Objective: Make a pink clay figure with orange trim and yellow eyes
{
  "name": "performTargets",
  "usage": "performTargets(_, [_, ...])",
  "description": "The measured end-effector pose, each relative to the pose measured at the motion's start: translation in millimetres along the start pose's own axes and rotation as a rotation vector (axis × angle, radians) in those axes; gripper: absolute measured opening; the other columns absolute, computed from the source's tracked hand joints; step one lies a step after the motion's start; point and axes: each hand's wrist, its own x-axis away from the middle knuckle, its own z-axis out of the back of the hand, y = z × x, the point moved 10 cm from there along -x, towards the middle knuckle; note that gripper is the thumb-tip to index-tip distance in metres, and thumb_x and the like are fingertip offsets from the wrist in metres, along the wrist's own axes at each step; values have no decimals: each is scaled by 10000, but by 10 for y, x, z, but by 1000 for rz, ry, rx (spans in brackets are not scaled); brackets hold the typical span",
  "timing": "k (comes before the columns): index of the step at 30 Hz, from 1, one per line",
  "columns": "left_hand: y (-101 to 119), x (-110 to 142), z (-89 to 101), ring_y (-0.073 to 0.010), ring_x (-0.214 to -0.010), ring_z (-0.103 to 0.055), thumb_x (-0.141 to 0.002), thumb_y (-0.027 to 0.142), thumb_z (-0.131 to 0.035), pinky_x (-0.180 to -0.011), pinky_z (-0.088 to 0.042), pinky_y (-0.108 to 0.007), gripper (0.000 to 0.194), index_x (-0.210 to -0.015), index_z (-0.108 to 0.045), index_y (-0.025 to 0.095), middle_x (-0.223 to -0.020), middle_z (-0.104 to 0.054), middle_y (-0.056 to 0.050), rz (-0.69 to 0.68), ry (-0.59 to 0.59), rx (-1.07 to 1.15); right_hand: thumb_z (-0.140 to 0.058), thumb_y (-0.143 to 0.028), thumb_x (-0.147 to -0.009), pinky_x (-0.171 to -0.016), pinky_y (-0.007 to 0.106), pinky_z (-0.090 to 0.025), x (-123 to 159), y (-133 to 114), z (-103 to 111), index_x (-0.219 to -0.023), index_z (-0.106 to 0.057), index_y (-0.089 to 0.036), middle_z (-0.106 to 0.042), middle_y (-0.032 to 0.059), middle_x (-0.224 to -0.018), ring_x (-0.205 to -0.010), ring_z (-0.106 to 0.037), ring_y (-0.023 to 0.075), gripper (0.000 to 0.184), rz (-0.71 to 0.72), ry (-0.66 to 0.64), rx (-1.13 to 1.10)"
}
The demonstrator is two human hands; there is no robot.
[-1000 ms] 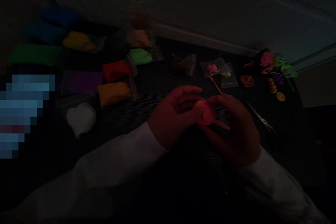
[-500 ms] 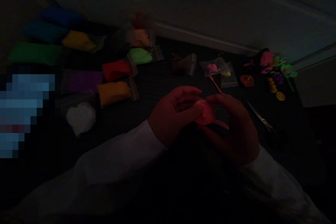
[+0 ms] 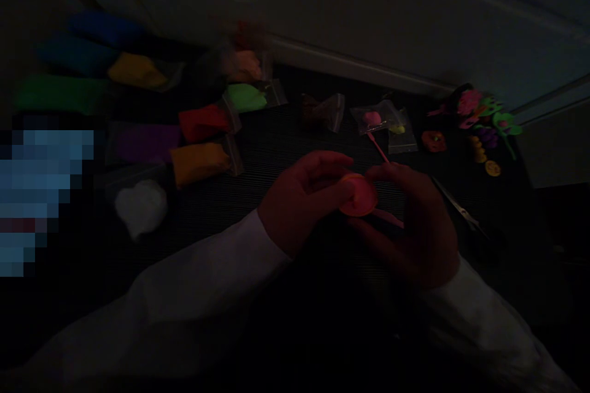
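Observation:
Between my hands is a round, flat piece of pink modelling clay [image 3: 365,195] with an orange-yellow rim. My left hand [image 3: 306,199] grips its left side, the thumb lying over its face. My right hand [image 3: 415,221] curves around the right side, with fingertips at the upper edge and the thumb by the lower edge. A pink clay tool [image 3: 388,218] lies partly hidden behind my right hand. Another thin pink tool [image 3: 378,147] rests just beyond the fingers. The scene is very dark, so fine detail on the disc is hard to make out.
Bags of coloured clay stand at the left, among them orange [image 3: 200,164], red [image 3: 204,123], purple [image 3: 150,143] and white [image 3: 141,206]. Small bags with pink clay [image 3: 372,118] and yellow clay [image 3: 397,129] lie ahead. Scissors [image 3: 461,209] and clay flowers [image 3: 470,102] are at the right.
The disc has turned slightly between my fingers, so more of its face and orange rim show. My left thumb has shifted a little left; both hands otherwise stay in place.

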Motion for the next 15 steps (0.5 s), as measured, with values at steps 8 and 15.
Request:
performTargets(8, [-5, 15, 17, -137, -801, -573, -619, 192, -641, -719, -451, -267, 264, -874, -571, 188, -853, -608, 1, 15, 27, 8, -618, -225, -666, -884, 472, -388, 4, 8, 27, -1230, -325, -301, -549, 28, -1075, -983, -505, 251, 640, -5, 25, 12])
performTargets(15, [-8, 7, 32, -137, -809, -571, -619, 213, -648, -726, -445, -267, 265, -873, -573, 193, -860, -603, 2, 15, 29, -4, -622, -209, -663, -898, 470, -373, 2, -3, 37, -1234, -325, -289, -552, 32, -1066, -973, -507, 248, 649, 0, 22, 23])
